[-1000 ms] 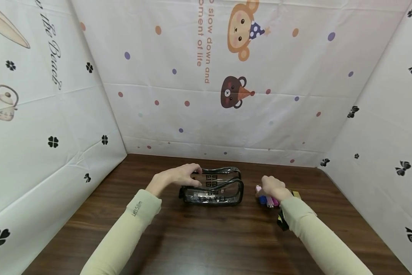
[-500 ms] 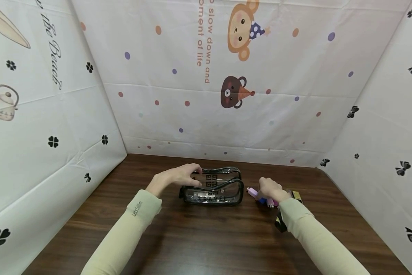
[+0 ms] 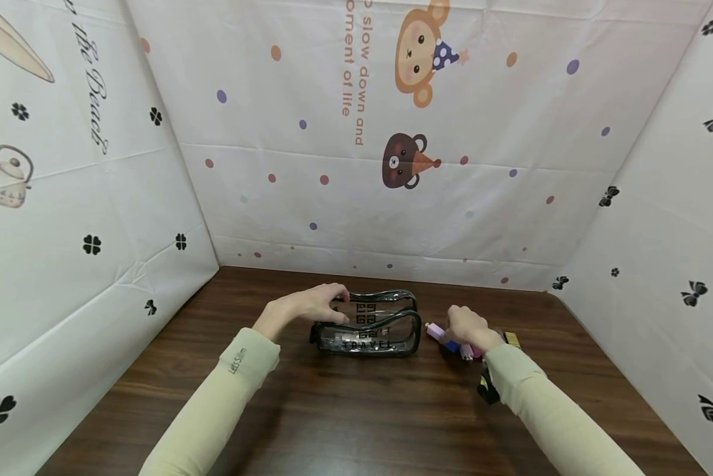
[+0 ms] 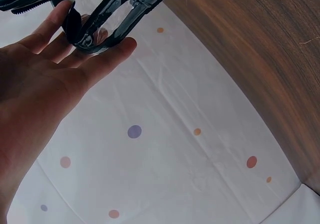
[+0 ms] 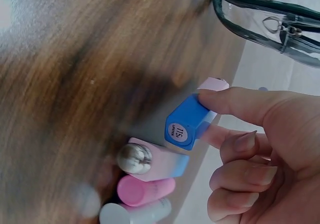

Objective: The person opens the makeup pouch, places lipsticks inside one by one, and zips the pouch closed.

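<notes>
You seem to be picking up the blue-and-pink lipstick (image 5: 187, 121), right of the clear pouch (image 3: 386, 345); your right hand (image 3: 466, 327) pinches it firmly, thumb to finger, and moving it likely calls for clearing the tubes (image 5: 145, 189). Your left hand (image 3: 309, 305) loosely holds the pouch's left end, fingers spread. Compared with a second ago, the lipstick's pink end reaches nearer the pouch.

Desk (image 3: 356, 403): dark brown wood, streaked grain. On it, head view centre: clear black-trimmed pouch (image 3: 368, 324) marked TRAVEL; right of centre, black-and-yellow item (image 3: 488, 389), partly hidden. Right wrist view, lower middle: silver-tipped pale pink stick (image 5: 159, 161), bright pink tube (image 5: 145, 191), white tube (image 5: 135, 212), side by side.
</notes>
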A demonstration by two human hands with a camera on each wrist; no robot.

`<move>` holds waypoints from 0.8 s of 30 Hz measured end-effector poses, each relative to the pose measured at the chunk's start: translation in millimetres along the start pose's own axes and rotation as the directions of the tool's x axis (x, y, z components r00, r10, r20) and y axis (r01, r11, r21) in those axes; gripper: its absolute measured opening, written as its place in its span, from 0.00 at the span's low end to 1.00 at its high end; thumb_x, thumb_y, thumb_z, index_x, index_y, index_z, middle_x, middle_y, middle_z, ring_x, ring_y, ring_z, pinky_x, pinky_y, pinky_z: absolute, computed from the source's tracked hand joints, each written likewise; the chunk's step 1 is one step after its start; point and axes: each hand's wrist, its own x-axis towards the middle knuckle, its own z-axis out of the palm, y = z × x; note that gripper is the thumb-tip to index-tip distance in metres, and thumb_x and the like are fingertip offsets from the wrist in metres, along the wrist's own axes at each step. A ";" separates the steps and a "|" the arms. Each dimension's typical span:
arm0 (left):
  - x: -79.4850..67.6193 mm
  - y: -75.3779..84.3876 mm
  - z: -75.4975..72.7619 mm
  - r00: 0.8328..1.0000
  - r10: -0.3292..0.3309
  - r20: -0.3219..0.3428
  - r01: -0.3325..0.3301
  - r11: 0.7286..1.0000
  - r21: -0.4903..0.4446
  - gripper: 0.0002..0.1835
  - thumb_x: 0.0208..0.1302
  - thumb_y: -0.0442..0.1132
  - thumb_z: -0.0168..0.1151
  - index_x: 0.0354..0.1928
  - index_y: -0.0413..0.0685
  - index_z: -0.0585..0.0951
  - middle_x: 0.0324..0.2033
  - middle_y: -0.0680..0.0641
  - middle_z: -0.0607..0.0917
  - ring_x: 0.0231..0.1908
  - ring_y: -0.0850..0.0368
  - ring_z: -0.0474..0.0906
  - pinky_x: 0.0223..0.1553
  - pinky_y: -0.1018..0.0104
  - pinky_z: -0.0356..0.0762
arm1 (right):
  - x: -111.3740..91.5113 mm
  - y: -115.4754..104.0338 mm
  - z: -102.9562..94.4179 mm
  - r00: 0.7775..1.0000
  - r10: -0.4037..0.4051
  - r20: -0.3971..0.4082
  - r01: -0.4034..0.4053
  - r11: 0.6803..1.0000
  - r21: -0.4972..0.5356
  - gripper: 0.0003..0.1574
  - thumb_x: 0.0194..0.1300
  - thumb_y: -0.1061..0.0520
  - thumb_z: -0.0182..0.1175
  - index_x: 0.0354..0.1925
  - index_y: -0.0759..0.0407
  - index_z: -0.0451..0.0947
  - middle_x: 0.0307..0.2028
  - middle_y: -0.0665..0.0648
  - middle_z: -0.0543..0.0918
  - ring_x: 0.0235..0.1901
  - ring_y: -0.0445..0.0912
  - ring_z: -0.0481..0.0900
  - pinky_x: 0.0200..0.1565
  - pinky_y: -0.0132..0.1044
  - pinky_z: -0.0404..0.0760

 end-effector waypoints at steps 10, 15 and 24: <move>0.8 -0.1 -1.7 1.000 -0.015 0.011 0.015 1.000 0.009 0.29 0.57 0.54 0.57 0.57 0.49 0.67 0.55 0.51 0.69 0.47 0.55 0.70 0.47 0.59 0.68 | -1.7 -8.1 -24.2 0.997 -0.060 -0.056 0.060 0.998 -0.003 0.12 0.48 0.53 0.67 0.17 0.55 0.75 0.18 0.50 0.75 0.20 0.44 0.70 0.20 0.39 0.66; -0.3 0.7 -2.0 1.000 -0.006 0.008 0.006 1.000 0.024 0.29 0.57 0.55 0.57 0.57 0.48 0.68 0.55 0.51 0.69 0.46 0.56 0.70 0.47 0.59 0.69 | -0.9 -11.7 -34.4 0.994 -0.087 -0.061 0.086 0.996 -0.015 0.09 0.48 0.52 0.66 0.20 0.54 0.77 0.22 0.51 0.78 0.22 0.45 0.73 0.22 0.40 0.68; 0.3 1.3 -1.1 1.000 -0.011 0.007 0.011 1.000 0.018 0.28 0.56 0.54 0.58 0.56 0.50 0.68 0.55 0.51 0.69 0.46 0.57 0.69 0.47 0.60 0.68 | -4.4 -17.6 -52.6 0.989 -0.129 -0.069 0.128 0.992 -0.009 0.09 0.50 0.51 0.65 0.21 0.54 0.79 0.19 0.50 0.79 0.21 0.44 0.72 0.21 0.37 0.68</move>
